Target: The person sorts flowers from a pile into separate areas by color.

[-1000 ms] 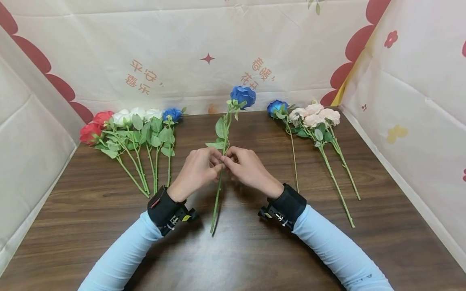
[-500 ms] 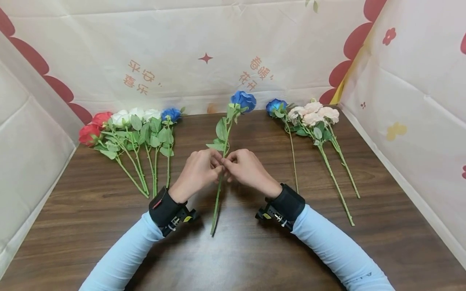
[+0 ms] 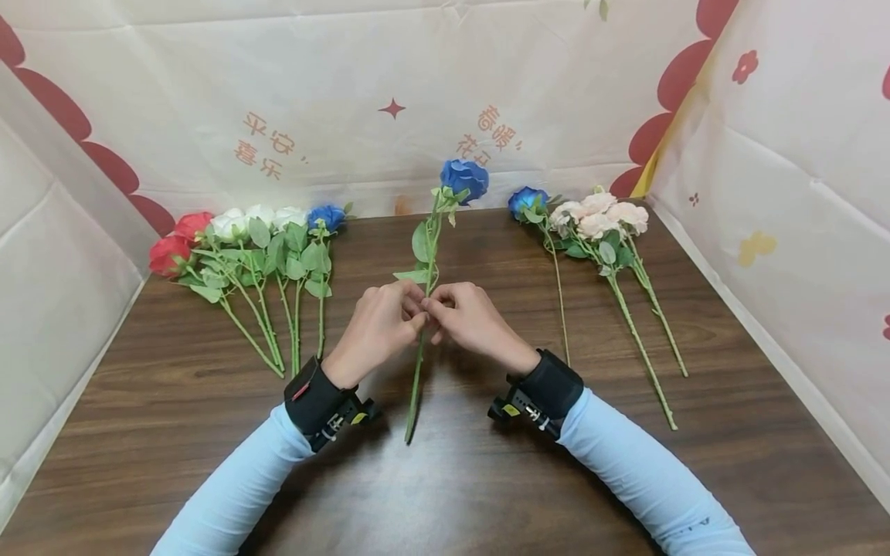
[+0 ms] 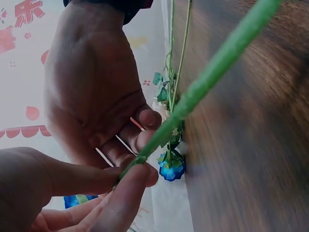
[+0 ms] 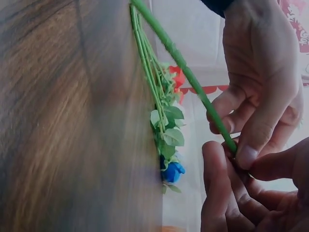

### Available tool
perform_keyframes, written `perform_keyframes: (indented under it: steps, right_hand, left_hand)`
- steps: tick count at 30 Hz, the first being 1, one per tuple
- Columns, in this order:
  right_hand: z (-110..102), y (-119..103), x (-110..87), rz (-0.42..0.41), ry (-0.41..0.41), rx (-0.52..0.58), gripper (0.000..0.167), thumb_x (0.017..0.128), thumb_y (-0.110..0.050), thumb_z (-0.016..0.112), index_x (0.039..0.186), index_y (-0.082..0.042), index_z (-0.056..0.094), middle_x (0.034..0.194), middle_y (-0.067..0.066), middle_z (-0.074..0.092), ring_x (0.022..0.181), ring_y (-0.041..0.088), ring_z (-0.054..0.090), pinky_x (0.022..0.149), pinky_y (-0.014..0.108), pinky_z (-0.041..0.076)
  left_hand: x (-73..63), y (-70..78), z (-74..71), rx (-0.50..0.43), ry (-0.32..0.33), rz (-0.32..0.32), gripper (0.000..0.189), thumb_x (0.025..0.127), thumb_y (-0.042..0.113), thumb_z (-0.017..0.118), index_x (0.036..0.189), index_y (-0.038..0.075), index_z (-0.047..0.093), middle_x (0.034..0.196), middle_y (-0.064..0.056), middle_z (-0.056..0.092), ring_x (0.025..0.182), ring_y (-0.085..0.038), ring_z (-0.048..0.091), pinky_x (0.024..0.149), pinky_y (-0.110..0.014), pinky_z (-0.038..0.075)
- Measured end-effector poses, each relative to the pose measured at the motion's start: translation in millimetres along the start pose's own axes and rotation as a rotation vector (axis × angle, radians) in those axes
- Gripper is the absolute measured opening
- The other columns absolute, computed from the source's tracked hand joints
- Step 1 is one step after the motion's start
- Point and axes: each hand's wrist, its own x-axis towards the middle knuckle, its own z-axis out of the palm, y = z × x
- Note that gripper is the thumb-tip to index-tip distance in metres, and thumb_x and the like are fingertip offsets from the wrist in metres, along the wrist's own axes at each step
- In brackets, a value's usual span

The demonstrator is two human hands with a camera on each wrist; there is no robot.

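Note:
A blue artificial rose (image 3: 464,181) stands nearly upright above the middle of the table, bloom at the top and its green stem (image 3: 418,378) slanting down toward me. My left hand (image 3: 378,324) pinches the stem between thumb and fingers, just below the leaves (image 3: 421,244). Close against it, my right hand (image 3: 480,320) holds the same stretch of stem with thumb and fingertips. From the left wrist, the left thumb (image 4: 126,193) presses on the stem. The right wrist view shows both thumbs meeting at the stem (image 5: 193,79); the exact right fingertip contact is partly hidden.
On the left of the wooden table (image 3: 174,432) lie red roses (image 3: 170,255), white roses (image 3: 260,220) and a blue rose (image 3: 327,217). To the right rest another blue rose (image 3: 528,202) and pale pink flowers (image 3: 599,218). A printed cloth (image 3: 334,69) encloses the back and sides.
The held blue rose dips and tilts slightly, then rises again to a little above its first height. Both hands keep their places on the stem; the other flowers lie unmoved.

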Motion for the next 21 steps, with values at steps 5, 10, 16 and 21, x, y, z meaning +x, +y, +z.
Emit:
perform_keyframes:
  steps: [5, 10, 16, 21]
  right_hand:
    - [-9.4, 4.6, 3.8, -0.005, 0.002, -0.005, 0.025, 0.105, -0.018, 0.057, 0.094, -0.005, 0.075, 0.079, 0.009, 0.075, 0.07, 0.036, 0.075, 0.053, 0.027, 0.052]
    - [-30.6, 11.3, 8.0, 0.023, 0.039, -0.132, 0.024, 0.102, -0.016, 0.06, 0.093, 0.0, 0.076, 0.071, 0.011, 0.075, 0.063, 0.03, 0.075, 0.054, 0.032, 0.059]
    - [-60.8, 26.7, 11.7, 0.109, 0.098, -0.325, 0.03, 0.1, -0.018, 0.061, 0.078, -0.001, 0.074, 0.07, 0.01, 0.076, 0.058, 0.019, 0.075, 0.066, 0.036, 0.062]
    - [-81.7, 42.7, 12.8, 0.165, 0.103, -0.473, 0.04, 0.1, -0.021, 0.063, 0.061, -0.01, 0.064, 0.058, 0.002, 0.071, 0.057, 0.019, 0.073, 0.078, 0.039, 0.058]
  left_hand:
    - [1.2, -0.3, 0.5, -0.016, -0.008, 0.011, 0.024, 0.096, 0.012, 0.073, 0.118, 0.005, 0.069, 0.083, -0.007, 0.079, 0.056, -0.006, 0.066, 0.062, -0.028, 0.053]
    - [1.4, -0.2, -0.4, -0.02, -0.009, 0.013, 0.028, 0.097, 0.019, 0.075, 0.119, 0.005, 0.068, 0.082, -0.009, 0.079, 0.057, -0.011, 0.069, 0.06, -0.028, 0.052]
    - [0.7, -0.3, -2.2, -0.007, -0.013, 0.006, 0.03, 0.097, 0.023, 0.075, 0.119, 0.004, 0.068, 0.082, -0.009, 0.079, 0.056, -0.007, 0.065, 0.058, -0.027, 0.048]
    - [0.2, -0.6, -2.0, -0.008, -0.008, 0.006, 0.03, 0.096, 0.023, 0.075, 0.119, 0.003, 0.069, 0.079, -0.009, 0.078, 0.055, -0.008, 0.063, 0.056, -0.026, 0.045]
